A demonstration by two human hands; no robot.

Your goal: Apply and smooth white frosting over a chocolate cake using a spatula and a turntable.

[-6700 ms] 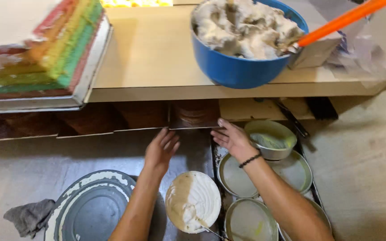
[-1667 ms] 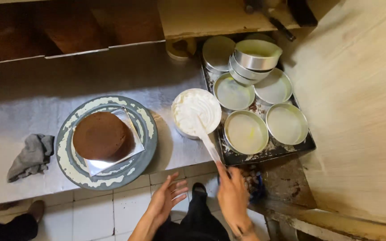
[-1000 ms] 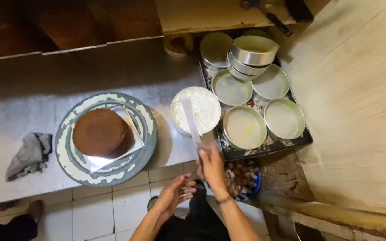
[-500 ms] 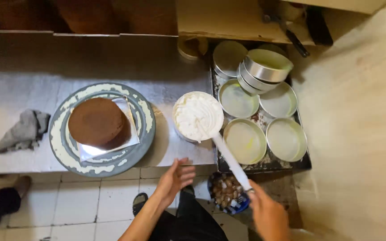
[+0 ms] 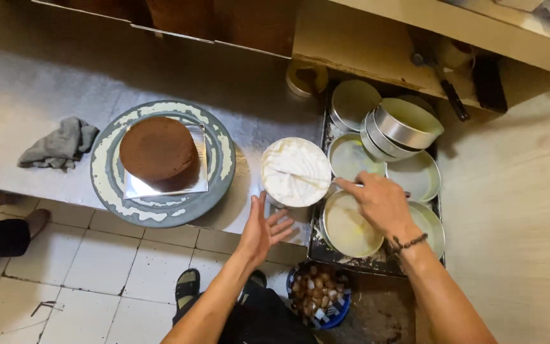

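1. A round white bowl of cream (image 5: 296,172) sits on the shiny metal worktop (image 5: 46,83), near its front edge, between a big plate and a dark tray.
2. A long flat spatula (image 5: 307,177) lies across the top of the cream.
3. The right hand (image 5: 380,202) is closed around the spatula's handle, just right of the bowl and above a round tin.
4. The left hand (image 5: 261,230) is open, fingers spread and thumb up. It holds nothing. It is right beside the near side of the bowl; I cannot tell if it touches.
5. The right wrist wears a dark bead band (image 5: 408,242).
6. Left of the bowl is a big round turntable (image 5: 106,172) smeared with cream. A brown round cake (image 5: 159,151) stands on a silver square board (image 5: 160,185) in its middle.
7. Further left, a grey cloth (image 5: 58,143) lies crumpled on the worktop.
8. Right of the bowl, the dark tray (image 5: 316,245) holds many round cake tins (image 5: 408,124), some flat, some stacked and tilted.
9. Down on the tiled floor (image 5: 84,267), a blue bowl of small brown round things (image 5: 318,296) sits by the person's sandalled foot (image 5: 187,288).
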